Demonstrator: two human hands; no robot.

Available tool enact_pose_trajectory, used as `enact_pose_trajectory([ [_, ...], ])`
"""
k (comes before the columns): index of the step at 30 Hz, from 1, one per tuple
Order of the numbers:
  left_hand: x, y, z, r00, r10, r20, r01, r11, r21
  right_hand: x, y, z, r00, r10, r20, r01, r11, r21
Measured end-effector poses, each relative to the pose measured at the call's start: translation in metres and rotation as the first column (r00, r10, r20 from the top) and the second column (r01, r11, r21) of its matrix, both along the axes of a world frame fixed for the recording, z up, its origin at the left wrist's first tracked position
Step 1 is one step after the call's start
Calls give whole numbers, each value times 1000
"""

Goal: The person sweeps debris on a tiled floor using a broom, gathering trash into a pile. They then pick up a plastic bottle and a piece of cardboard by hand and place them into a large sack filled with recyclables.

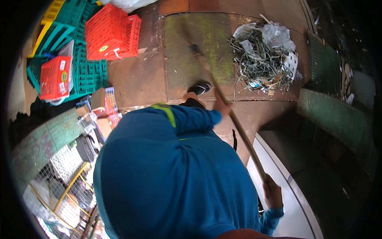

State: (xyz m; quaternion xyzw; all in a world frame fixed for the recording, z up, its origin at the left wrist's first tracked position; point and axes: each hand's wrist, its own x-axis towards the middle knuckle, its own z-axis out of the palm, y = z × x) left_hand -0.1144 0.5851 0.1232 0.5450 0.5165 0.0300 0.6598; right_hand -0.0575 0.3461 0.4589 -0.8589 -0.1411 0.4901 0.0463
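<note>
My left hand (222, 107) is closed around the middle of a long wooden-handled tool (243, 136). Lower in the view, my right hand (273, 191) grips the handle near its end. The pole slants up and left over a mossy green floor plate (200, 35); its far end is motion-blurred, so its kind cannot be told. Right of that plate lies a heap of tangled grey plastic strapping (259, 56), with clear plastic film (276, 35) and small scraps in it. One shoe (199, 88) shows at the plate's lower edge.
Red plastic crates (104, 33) and green crates (89, 65) are stacked at the upper left. Cardboard boxes (104, 127) and a wire mesh cage with yellow bars (71, 185) are at my left. At my right are a white-edged panel (280, 179) and a low green wall (331, 116).
</note>
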Motion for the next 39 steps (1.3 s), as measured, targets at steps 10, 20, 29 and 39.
enact_pose_trajectory([
  [10,-120,-11,-157,929,-15,-370,5,1000,-29,-6,-38,-167,787,607,114,-616,783,84],
  [20,18,-276,36,995,102,23,-95,976,-198,-31,-241,60,730,578,365,-590,802,-92],
  [29,-244,-147,-27,468,877,-108,-775,466,428,-73,-116,-7,452,701,552,-876,230,425],
  [39,-250,-115,-168,887,41,-460,-130,978,-162,-97,-32,-59,299,794,530,-954,253,158],
])
